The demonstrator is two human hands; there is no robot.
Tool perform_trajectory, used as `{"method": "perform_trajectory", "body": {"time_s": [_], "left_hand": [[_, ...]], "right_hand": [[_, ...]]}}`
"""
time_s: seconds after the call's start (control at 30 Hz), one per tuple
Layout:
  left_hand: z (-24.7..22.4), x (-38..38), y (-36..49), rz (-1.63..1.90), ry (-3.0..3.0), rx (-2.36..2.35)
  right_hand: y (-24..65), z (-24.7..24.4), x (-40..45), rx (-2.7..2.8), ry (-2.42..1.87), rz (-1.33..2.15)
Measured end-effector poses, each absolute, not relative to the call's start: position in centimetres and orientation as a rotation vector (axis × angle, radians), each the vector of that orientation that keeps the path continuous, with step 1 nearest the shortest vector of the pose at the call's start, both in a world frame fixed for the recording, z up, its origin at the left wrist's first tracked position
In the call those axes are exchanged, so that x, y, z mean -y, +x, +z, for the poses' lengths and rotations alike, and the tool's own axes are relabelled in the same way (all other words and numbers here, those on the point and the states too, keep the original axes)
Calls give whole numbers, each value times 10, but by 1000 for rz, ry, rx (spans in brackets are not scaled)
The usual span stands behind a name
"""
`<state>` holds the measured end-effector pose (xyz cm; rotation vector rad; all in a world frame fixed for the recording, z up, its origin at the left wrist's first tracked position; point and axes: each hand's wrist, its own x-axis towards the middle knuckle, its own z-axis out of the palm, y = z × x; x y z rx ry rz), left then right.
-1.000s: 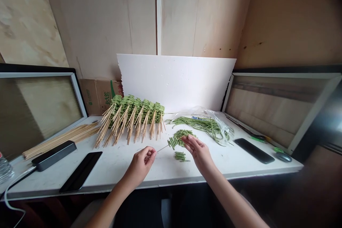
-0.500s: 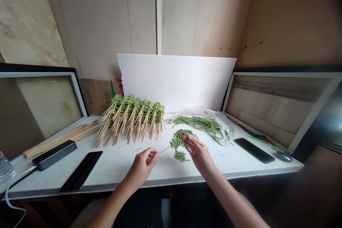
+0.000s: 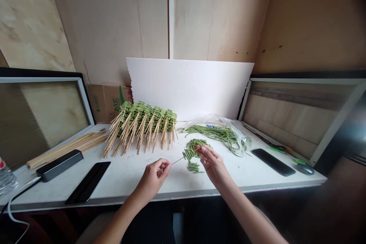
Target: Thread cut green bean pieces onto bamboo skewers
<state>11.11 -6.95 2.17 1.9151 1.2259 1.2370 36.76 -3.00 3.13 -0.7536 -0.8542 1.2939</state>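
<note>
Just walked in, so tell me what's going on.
A person's left hand holds a thin skewer threaded with cut green pieces; the right hand is at its far end, its grip unclear. A pile of cut pieces lies beyond. Loaded skewers are stacked at the left; long beans lie at the right.

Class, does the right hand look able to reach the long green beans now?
Probably yes: the long green beans lie just beyond the right hand, partly outside the plastic bag, though that hand seems to pinch the skewer.

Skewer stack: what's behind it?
A white board and, at left, a cardboard box show behind the skewer stack; it hides parts of both and anything lying between.
</note>
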Motion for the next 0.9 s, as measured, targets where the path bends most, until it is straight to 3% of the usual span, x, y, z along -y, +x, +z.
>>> {"method": "perform_trajectory", "body": {"time_s": [0.9], "left_hand": [[20,71,113,1239,1988,-1256]], "right_hand": [[367,38,33,832,-751,1233]]}}
